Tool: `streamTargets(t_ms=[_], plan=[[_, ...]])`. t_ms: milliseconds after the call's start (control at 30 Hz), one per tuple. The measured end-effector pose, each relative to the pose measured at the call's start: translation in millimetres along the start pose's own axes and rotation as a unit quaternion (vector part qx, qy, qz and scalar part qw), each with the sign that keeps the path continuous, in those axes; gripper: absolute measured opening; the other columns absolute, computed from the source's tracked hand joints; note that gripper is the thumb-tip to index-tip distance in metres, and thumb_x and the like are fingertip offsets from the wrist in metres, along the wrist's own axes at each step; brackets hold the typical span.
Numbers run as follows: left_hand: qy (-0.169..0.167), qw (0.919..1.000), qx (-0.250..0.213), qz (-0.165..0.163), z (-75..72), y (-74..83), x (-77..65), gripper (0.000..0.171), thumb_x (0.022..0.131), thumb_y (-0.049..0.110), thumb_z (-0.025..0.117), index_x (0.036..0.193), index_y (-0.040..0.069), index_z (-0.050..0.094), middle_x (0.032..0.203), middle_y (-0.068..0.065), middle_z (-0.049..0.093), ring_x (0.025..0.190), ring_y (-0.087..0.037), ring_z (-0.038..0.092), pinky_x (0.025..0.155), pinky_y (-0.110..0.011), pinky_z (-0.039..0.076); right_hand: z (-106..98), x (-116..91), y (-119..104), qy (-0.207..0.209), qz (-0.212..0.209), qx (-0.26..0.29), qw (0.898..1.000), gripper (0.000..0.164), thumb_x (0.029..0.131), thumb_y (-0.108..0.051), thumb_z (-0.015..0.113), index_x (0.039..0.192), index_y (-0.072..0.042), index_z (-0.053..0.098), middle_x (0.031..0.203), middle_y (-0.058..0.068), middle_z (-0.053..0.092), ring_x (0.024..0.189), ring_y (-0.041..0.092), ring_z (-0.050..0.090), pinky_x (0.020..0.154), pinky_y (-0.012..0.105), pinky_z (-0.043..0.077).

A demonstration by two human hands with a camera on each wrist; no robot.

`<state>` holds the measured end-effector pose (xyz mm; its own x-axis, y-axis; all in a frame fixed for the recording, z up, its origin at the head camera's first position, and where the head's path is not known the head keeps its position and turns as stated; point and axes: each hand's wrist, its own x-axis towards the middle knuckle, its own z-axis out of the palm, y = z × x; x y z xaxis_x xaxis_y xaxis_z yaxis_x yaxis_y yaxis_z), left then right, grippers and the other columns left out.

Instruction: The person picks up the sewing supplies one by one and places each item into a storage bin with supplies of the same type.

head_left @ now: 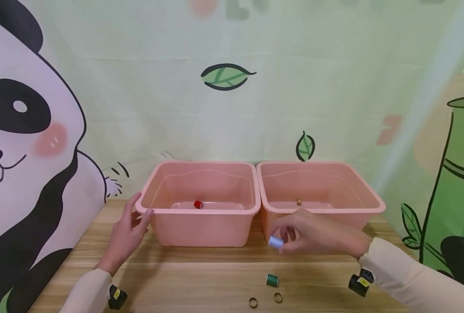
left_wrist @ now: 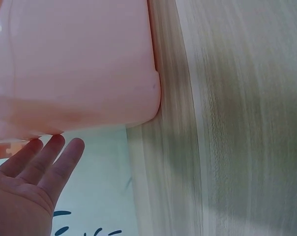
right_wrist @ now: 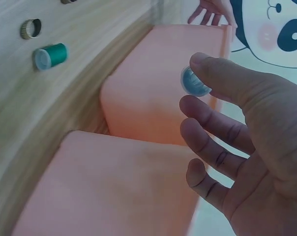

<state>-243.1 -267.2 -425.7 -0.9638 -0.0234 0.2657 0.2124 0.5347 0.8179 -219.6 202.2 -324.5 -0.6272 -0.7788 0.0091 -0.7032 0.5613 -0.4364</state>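
Observation:
My right hand (head_left: 310,230) pinches a light blue thread spool (head_left: 276,242) between thumb and index finger, in front of the right pink bin (head_left: 322,211). Seen in the right wrist view, the spool (right_wrist: 193,81) shows its round end and the other fingers bend loosely. My left hand (head_left: 126,234) touches the near left corner of the left pink bin (head_left: 200,228), thumb at the front rim. In the left wrist view its fingers (left_wrist: 60,169) extend against the bin's outer side. A red thread spool (head_left: 198,204) lies inside the left bin; a small gold-coloured piece (head_left: 299,202) is in the right one.
On the wooden table (head_left: 200,278), a green thread spool (head_left: 272,280) lies before the bins, with two gold-coloured rings (head_left: 278,298) closer to me. The bins stand side by side against a printed cloth backdrop (head_left: 157,87).

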Motion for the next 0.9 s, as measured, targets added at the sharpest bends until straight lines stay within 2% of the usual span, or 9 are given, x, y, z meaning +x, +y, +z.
streamTargets(t_ms=[100,267,433,533,667,733,900], plan=[[0.002,1.0000,-0.002,0.001,0.3,-1.3,-0.2,0.076,0.105,0.051,0.052,0.165,0.030,0.012,0.161,-0.026,0.033,0.134,-0.049,0.051,0.095,-0.056,0.056,-10,5,-3,0.006,-0.008,-0.005,1.000,0.016,0.093,-0.031,0.078,0.106,-0.031,0.070,0.084,-0.017,0.064,0.074,0.006,0.059,0.065,0.023,0.053],[0.001,0.9999,-0.010,-0.006,1.4,-2.4,-0.7,0.076,0.104,0.052,0.052,0.165,0.031,0.012,0.161,-0.026,0.034,0.133,-0.048,0.052,0.094,-0.055,0.058,-29,15,-7,0.015,-0.021,-0.004,1.000,0.023,0.091,-0.028,0.081,0.112,-0.025,0.071,0.084,-0.015,0.066,0.073,0.006,0.060,0.064,0.024,0.056],[0.001,0.9998,-0.013,-0.013,3.0,-3.2,-0.5,0.077,0.104,0.055,0.051,0.165,0.033,0.011,0.162,-0.024,0.033,0.134,-0.048,0.051,0.094,-0.055,0.058,-50,23,-13,0.035,-0.042,-0.053,0.997,0.017,0.094,-0.027,0.077,0.109,-0.033,0.073,0.089,-0.019,0.067,0.080,0.003,0.062,0.071,0.025,0.056],[0.004,0.9998,-0.010,-0.014,3.3,-3.7,-0.1,0.077,0.103,0.056,0.051,0.165,0.033,0.012,0.162,-0.023,0.033,0.134,-0.048,0.051,0.095,-0.055,0.057,-60,28,-15,0.042,-0.039,-0.074,0.996,0.016,0.094,-0.030,0.076,0.107,-0.038,0.072,0.090,-0.020,0.067,0.080,0.002,0.063,0.073,0.026,0.057],[0.007,0.9998,-0.010,-0.012,3.2,-4.7,0.1,0.076,0.103,0.056,0.051,0.165,0.034,0.012,0.162,-0.023,0.034,0.133,-0.047,0.053,0.094,-0.055,0.058,-69,38,-18,0.029,-0.018,-0.042,0.999,0.015,0.095,-0.033,0.075,0.110,-0.034,0.073,0.093,-0.013,0.067,0.081,0.007,0.064,0.073,0.030,0.058],[0.007,0.9998,-0.013,-0.012,3.1,-5.0,0.1,0.076,0.103,0.055,0.052,0.165,0.035,0.013,0.162,-0.023,0.034,0.133,-0.047,0.053,0.094,-0.055,0.058,-72,44,-19,0.021,-0.009,-0.019,1.000,0.018,0.095,-0.033,0.076,0.113,-0.032,0.072,0.095,-0.010,0.065,0.082,0.012,0.064,0.068,0.032,0.059],[0.009,0.9997,-0.018,-0.014,3.6,-4.3,0.4,0.076,0.103,0.056,0.051,0.164,0.036,0.012,0.162,-0.023,0.034,0.132,-0.048,0.053,0.092,-0.054,0.059,-80,62,-20,0.020,-0.009,-0.006,1.000,0.026,0.092,-0.032,0.079,0.116,-0.028,0.071,0.095,-0.008,0.065,0.082,0.015,0.062,0.066,0.032,0.059]])
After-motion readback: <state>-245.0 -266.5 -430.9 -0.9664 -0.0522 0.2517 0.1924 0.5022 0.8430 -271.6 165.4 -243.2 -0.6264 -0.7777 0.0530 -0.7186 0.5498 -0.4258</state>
